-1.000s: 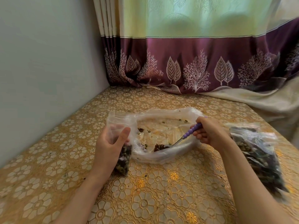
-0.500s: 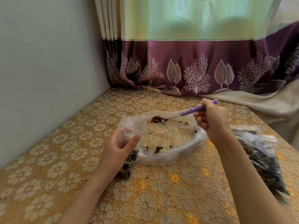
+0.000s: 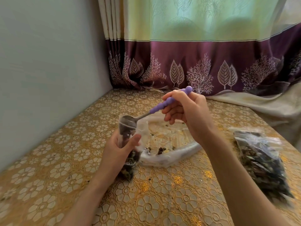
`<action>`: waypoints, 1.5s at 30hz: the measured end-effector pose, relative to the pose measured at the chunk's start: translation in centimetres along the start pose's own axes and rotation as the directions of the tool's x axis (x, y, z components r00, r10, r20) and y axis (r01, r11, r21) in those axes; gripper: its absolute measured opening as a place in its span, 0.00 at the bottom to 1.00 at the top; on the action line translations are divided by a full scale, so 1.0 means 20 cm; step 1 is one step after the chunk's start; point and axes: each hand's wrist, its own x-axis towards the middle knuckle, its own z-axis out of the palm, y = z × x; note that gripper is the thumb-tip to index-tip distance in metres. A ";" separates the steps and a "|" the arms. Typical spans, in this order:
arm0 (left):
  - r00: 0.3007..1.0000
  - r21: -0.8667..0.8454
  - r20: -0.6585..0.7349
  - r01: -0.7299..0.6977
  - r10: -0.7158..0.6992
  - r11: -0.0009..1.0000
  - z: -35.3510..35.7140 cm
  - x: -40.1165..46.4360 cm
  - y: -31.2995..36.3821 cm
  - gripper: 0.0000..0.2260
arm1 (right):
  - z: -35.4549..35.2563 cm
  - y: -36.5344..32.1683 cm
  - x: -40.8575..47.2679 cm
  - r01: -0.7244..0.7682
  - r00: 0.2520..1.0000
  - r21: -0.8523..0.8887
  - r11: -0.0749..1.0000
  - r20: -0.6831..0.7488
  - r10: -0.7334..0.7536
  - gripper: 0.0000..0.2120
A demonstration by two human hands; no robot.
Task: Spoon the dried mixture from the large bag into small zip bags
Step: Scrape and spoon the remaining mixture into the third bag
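Observation:
My left hand (image 3: 119, 148) grips a small clear zip bag (image 3: 127, 162), upright and partly filled with dark dried mixture. My right hand (image 3: 187, 111) holds a spoon (image 3: 160, 106) by its purple beaded handle; the metal bowl is tipped into the small bag's open mouth. Behind the small bag lies the large clear bag (image 3: 169, 141), open and nearly flat, with only a few dark bits scattered inside.
Several filled zip bags (image 3: 259, 162) of dark mixture lie at the right on the gold floral tablecloth (image 3: 162, 201). A pale wall runs along the left, and a purple-and-green curtain (image 3: 203, 62) hangs at the back, draping onto the table.
My right hand lifted the loaded spoon out of the large bag and swung it left to the small bag's mouth. My left hand raised the small bag slightly.

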 end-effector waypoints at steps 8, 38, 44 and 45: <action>1.000 0.022 -0.025 0.007 -0.006 1.000 -0.02 0.00 -0.01 0.25 | -0.10 -0.02 0.02 0.014 0.997 0.010 1.000 -0.077 -0.014 0.12; 0.992 -0.001 -0.124 0.035 -0.034 0.999 -0.02 -0.01 -0.01 0.23 | -0.33 0.31 0.03 -0.263 0.934 -0.317 0.911 -0.320 0.158 0.18; 0.992 0.007 -0.125 0.029 -0.028 1.000 -0.03 0.00 -0.02 0.24 | -0.32 0.28 0.01 -0.333 0.939 -0.243 0.911 -0.173 0.297 0.18; 0.992 0.008 -0.125 0.029 -0.028 1.000 -0.03 0.00 -0.02 0.24 | -0.32 0.28 0.01 -0.343 0.938 -0.243 0.907 -0.145 0.315 0.18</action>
